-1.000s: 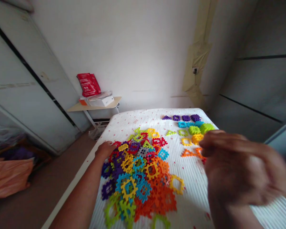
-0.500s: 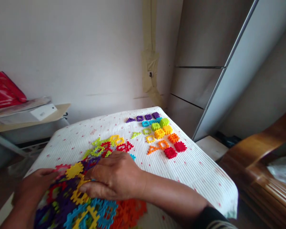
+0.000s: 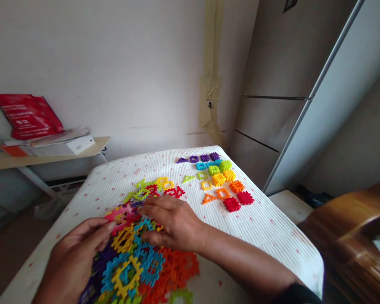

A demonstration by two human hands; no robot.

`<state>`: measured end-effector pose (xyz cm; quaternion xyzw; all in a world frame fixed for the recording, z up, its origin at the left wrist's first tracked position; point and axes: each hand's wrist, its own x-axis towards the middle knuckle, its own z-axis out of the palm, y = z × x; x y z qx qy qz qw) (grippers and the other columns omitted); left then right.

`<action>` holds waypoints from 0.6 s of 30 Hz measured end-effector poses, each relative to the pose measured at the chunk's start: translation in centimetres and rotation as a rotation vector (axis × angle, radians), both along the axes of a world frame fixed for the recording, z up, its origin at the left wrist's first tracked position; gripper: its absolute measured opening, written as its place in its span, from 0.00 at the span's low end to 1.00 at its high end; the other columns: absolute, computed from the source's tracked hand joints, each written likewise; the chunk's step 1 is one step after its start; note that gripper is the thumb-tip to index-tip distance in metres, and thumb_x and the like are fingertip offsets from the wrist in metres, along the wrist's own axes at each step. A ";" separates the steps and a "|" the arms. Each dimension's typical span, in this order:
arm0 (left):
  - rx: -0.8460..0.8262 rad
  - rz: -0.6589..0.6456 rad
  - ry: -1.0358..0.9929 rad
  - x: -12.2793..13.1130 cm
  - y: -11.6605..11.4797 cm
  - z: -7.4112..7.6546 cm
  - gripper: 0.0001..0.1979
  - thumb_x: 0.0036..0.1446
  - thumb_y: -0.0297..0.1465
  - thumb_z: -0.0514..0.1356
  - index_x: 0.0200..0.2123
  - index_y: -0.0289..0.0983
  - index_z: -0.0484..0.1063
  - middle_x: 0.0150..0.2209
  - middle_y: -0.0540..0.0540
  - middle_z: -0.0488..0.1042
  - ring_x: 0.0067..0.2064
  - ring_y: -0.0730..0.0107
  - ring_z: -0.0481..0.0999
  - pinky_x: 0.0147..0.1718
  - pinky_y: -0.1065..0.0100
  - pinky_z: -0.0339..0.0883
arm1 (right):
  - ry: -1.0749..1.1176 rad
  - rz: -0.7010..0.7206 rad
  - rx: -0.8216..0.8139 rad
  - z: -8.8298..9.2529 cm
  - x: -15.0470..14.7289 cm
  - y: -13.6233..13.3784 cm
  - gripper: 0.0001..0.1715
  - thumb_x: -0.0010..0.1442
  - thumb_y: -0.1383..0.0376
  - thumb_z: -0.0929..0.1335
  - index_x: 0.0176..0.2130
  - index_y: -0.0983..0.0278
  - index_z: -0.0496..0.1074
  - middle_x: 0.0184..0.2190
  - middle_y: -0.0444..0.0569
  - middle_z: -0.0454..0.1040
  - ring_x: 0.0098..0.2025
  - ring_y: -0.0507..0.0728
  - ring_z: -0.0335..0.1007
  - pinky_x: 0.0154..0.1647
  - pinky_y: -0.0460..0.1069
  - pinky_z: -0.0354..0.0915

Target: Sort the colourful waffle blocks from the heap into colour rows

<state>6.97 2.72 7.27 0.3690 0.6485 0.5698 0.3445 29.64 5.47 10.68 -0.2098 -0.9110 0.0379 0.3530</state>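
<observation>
My left hand [image 3: 74,253] pinches a pink-red plastic interlocking piece [image 3: 124,212] between thumb and fingers at the left of the pile. My right hand [image 3: 174,219] lies over the pile, thumb and fingers apart, with a blue notched piece [image 3: 142,227] in the gap between them; its palm hides pieces underneath. Yellow frame-shaped pieces [image 3: 123,240], more blue frames [image 3: 152,266] and orange pieces [image 3: 180,266] are heaped close to both hands. Lime-green [image 3: 142,194] and red pieces [image 3: 175,192] lie at the pile's far edge.
Sorted stacks stand at the table's right: purple [image 3: 214,156], lime [image 3: 225,165], yellow [image 3: 218,179], orange [image 3: 237,186] and red [image 3: 232,204]. A white dotted cloth [image 3: 256,249] covers the table. Behind are a shelf [image 3: 101,145] with a red bag [image 3: 28,116] and a refrigerator [image 3: 272,76].
My left hand has moved right and inward with the pink-red piece. My right hand has shifted slightly right, its thumb and fingers spread wider. The view has turned somewhat left.
</observation>
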 end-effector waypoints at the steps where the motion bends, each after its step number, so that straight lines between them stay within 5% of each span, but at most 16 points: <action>1: -0.008 -0.042 -0.075 1.5 -0.6 -0.2 0.17 0.31 0.39 0.68 0.26 0.37 0.71 0.17 0.54 0.66 0.21 0.73 0.64 0.20 0.72 0.56 | -0.029 -0.008 0.014 -0.2 0.3 -0.5 0.29 0.60 0.52 0.62 0.55 0.66 0.59 0.56 0.54 0.62 0.54 0.56 0.58 0.52 0.50 0.58; 7: -0.047 -0.195 -0.370 7.9 -3.1 -2.4 0.16 0.31 0.37 0.69 0.22 0.36 0.67 0.17 0.55 0.63 0.19 0.78 0.59 0.18 0.73 0.53 | -0.194 -0.105 -0.019 -1.8 2.1 -3.4 0.26 0.58 0.59 0.64 0.54 0.63 0.61 0.53 0.50 0.66 0.48 0.58 0.61 0.44 0.53 0.61; 18: -0.105 -0.324 -0.299 11.7 -4.5 -3.5 0.14 0.37 0.40 0.66 0.22 0.37 0.68 0.16 0.55 0.62 0.19 0.76 0.60 0.18 0.73 0.56 | -0.244 -0.277 -0.107 -2.6 4.5 -5.1 0.24 0.57 0.59 0.65 0.52 0.64 0.64 0.43 0.53 0.70 0.43 0.60 0.62 0.39 0.54 0.60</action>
